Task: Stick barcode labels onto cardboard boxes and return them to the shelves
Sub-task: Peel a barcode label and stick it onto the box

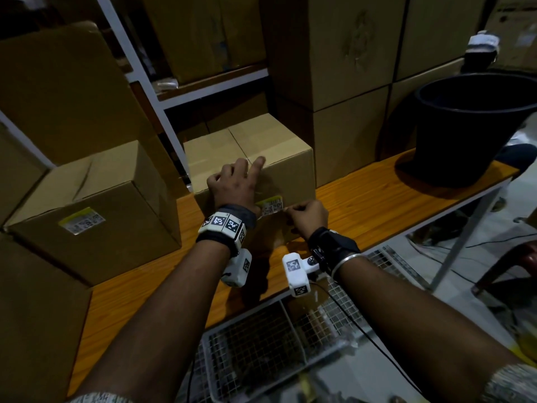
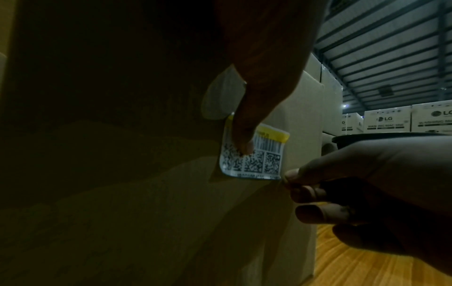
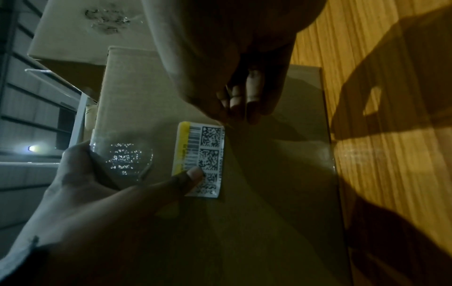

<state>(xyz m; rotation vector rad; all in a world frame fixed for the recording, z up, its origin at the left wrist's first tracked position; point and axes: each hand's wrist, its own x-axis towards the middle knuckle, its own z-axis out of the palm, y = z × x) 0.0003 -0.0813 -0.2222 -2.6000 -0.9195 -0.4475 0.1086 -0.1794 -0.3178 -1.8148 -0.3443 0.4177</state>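
Observation:
A cardboard box [image 1: 261,146] stands on the wooden table [image 1: 377,205] in front of me. On its front face is a white barcode label [image 1: 271,206] with a yellow strip. My left hand [image 1: 232,181] lies over the box's top edge. Its thumb [image 2: 242,135] presses straight down on the label [image 2: 259,158]. My right hand [image 1: 305,216] pinches the label's corner between thumb and forefinger [image 2: 291,175]. In the right wrist view the left thumb [image 3: 186,180] covers one end of the label [image 3: 203,154], and the right fingers [image 3: 244,100] curl at the other end.
A second box [image 1: 96,181] bearing its own label [image 1: 82,222] sits at the left on the table. A black bucket [image 1: 476,126] stands at the right. Stacked cartons [image 1: 348,68] and a white shelf frame [image 1: 145,74] rise behind. A wire basket [image 1: 255,344] lies below the table's front edge.

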